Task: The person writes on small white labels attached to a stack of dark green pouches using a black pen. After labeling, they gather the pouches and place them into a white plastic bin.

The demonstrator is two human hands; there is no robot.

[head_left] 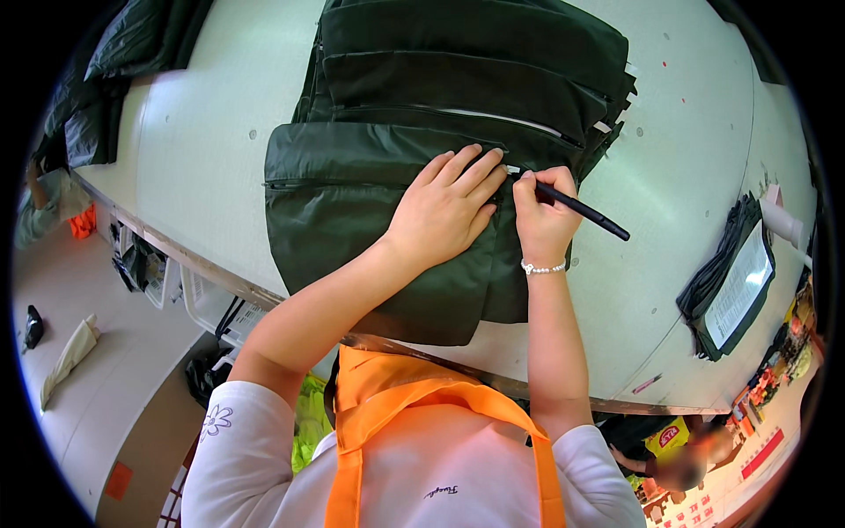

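Observation:
A dark green fabric piece [352, 238] with a zipper across its upper part lies on the table before me. My left hand [444, 211] rests flat on it, fingers stretched towards a small white tag [512, 169] at its upper right. My right hand [547, 211] is closed around a black pen [591, 214], whose other end points out to the right; the writing tip is hidden by the fingers near the tag. Behind the piece is a stack of similar dark green pieces [466, 35], overlapping in layers, one with an opening showing white.
The pale table [695, 132] curves around me. On its right lies a dark fabric bundle [695, 308] with a printed sheet [738, 286] and a white roll [782, 222]. Dark padded pieces [141, 40] are piled at far left. White baskets [207, 304] stand below the table's left edge.

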